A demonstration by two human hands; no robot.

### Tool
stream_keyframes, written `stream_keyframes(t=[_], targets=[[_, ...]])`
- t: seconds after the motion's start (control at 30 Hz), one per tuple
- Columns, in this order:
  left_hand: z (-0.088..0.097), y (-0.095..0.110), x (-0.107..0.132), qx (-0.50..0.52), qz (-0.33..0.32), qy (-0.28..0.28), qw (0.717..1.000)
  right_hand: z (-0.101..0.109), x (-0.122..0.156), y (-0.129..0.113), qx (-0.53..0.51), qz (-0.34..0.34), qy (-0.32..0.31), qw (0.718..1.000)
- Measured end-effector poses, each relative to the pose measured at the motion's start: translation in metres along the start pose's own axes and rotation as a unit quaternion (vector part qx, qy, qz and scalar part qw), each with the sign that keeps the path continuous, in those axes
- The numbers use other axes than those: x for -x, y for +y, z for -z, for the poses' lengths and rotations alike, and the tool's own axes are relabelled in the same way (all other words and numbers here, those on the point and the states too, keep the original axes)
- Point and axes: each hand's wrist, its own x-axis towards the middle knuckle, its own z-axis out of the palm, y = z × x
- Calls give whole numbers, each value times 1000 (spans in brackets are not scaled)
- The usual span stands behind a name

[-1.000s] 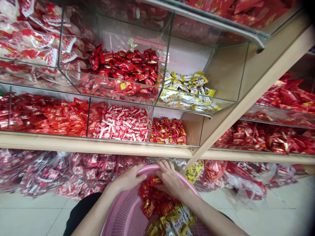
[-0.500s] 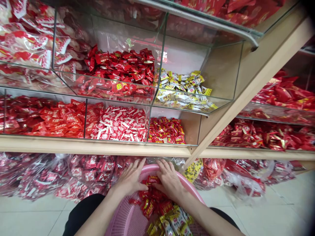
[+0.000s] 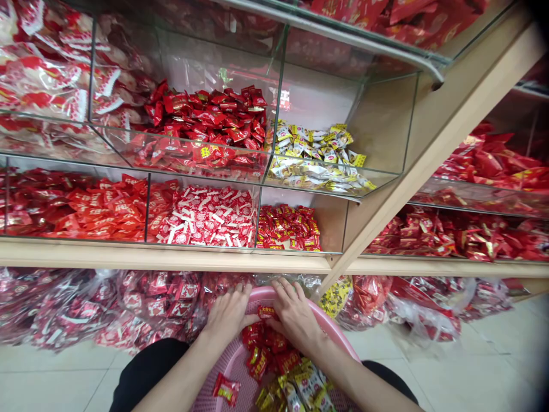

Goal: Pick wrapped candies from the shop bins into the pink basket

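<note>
A pink plastic basket (image 3: pixel 339 339) sits on my lap below the shelves. It holds a heap of red wrapped candies (image 3: pixel 274 350) and some yellow-and-white ones (image 3: pixel 302 389). My left hand (image 3: pixel 229 316) lies at the far rim, fingers stretched out, thumb against the red heap. Opposite it, my right hand (image 3: pixel 295 318) rests on the same heap with fingers spread. The two hands flank the top of the heap. One red candy (image 3: pixel 226 388) lies apart on the basket's left side.
Glass bins on a wooden shelf (image 3: pixel 171 260) hold small red candies (image 3: pixel 289 228), red-and-white candies (image 3: pixel 210 214), yellow-and-white candies (image 3: pixel 317 151) and more red ones (image 3: pixel 210 117). Clear bags of candy (image 3: pixel 86 309) are piled under the shelf. Pale floor tiles (image 3: pixel 493 366) lie to the right.
My left hand slid from the basket's rim onto the red heap, toward the right hand. A red candy has dropped to the basket's left side. The view shifted slightly.
</note>
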Motion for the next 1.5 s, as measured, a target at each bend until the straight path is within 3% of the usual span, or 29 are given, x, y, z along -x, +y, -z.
stream_keyframes(t=[0.17, 0.27, 0.4, 0.47, 0.57, 0.7, 1.03, 1.2, 1.4, 1.5], targets=[[-1, 0, 1, -11, -8, 4, 1000, 15, 4, -1, -24, -12, 44, 999], [-1, -2, 1, -8, -13, 2, 1000, 23, 13, -14, -37, 0, 52, 998], [-3, -3, 0, -17, -16, -1, 1000, 13, 25, -37, -14, 48, 17, 999], [-3, -3, 0, -36, -20, 1, 999, 5, 28, -40, 15, 38, 19, 999], [-1, -1, 2, -81, -26, 3, 996, 1, 32, -32, 37, -10, 22, 999], [2, 1, 3, -121, -37, 1, 992, 13, 39, -14, 19, -51, 18, 998], [10, 8, 4, -132, -43, -8, 990, 25, 44, -3, 0, -77, -1, 997], [16, 12, 6, -130, -27, -16, 991, 17, 42, -43, -52, -55, 6, 997], [16, 16, 4, -145, -23, -14, 989, -18, 26, -121, -105, 38, -148, 983], [10, 14, 4, -161, -19, 7, 987, -38, 20, -137, -111, 42, -154, 981]])
